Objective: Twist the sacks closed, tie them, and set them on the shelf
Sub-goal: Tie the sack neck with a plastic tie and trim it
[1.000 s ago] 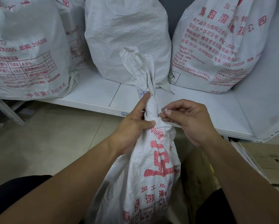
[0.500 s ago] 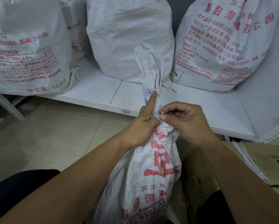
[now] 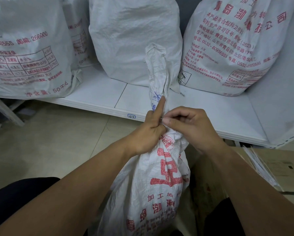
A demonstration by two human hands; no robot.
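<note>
Low down, a white shelf [image 3: 95, 92] ran across the scene, and three big white sacks printed in red stood on it: the left sack [image 3: 27, 48] at its left end, the middle sack [image 3: 134, 40] at its centre, and the right sack [image 3: 228, 48] by its right end.

In front of the shelf and below its front edge, the open sack [image 3: 159, 184] stood upright between the person's forearms. Its twisted neck [image 3: 157, 74] rose past the shelf's edge, in front of the middle sack.

A cardboard box [image 3: 279, 167] sat below the shelf's right end, with a bundle of thin white strips [image 3: 260, 164] lying on it.

Just in front of the shelf's edge, the left hand [image 3: 146, 135] gripped the base of the neck. Its thumb and lower fingers were curled round the cloth, while its forefinger lay straight up along the twist. The right hand [image 3: 192, 126] was close beside it with its fingers curled. Thumb and forefinger pinched what looked like a thin white tie [image 3: 162, 118] against the neck. Too little of the tie showed to tell how it ran.
</note>
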